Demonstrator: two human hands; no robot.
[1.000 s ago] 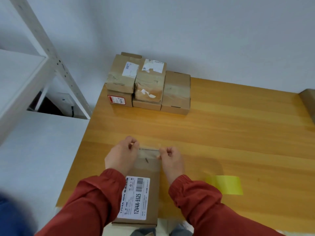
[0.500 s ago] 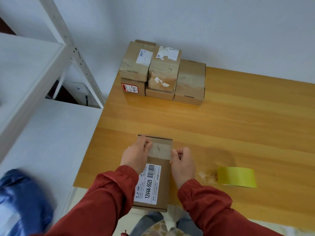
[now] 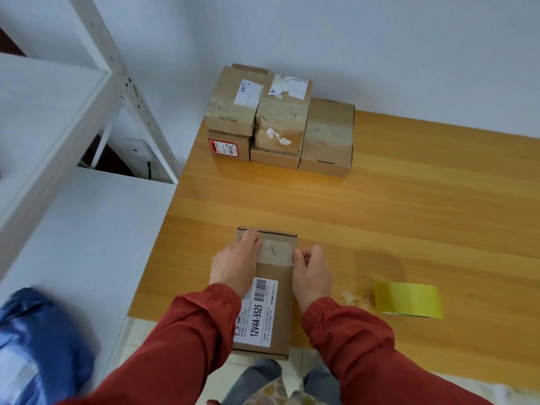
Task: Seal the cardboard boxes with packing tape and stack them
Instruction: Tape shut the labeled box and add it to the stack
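A long flat cardboard box (image 3: 276, 290) with a white barcode label lies at the table's near edge, its near end over the edge. A strip of clear tape (image 3: 277, 251) crosses its far end. My left hand (image 3: 235, 266) lies on the box's left side, fingers pressing the tape down. My right hand (image 3: 312, 271) is at the box's right edge, fingertips curled against the tape end there. A roll of yellow-green packing tape (image 3: 409, 300) lies on the table to the right. Sealed boxes (image 3: 280, 121) are stacked at the far left corner.
The wooden table (image 3: 409, 206) meets a white wall at the back. A white metal shelf (image 3: 58, 118) stands to the left, close to the table's edge. Something blue and blurred (image 3: 38, 340) is at the lower left.
The tape strip, held stretched above the box's far end a second ago, now lies stuck across the box. Both hands have come down onto the box's sides. The camera view shifted left.
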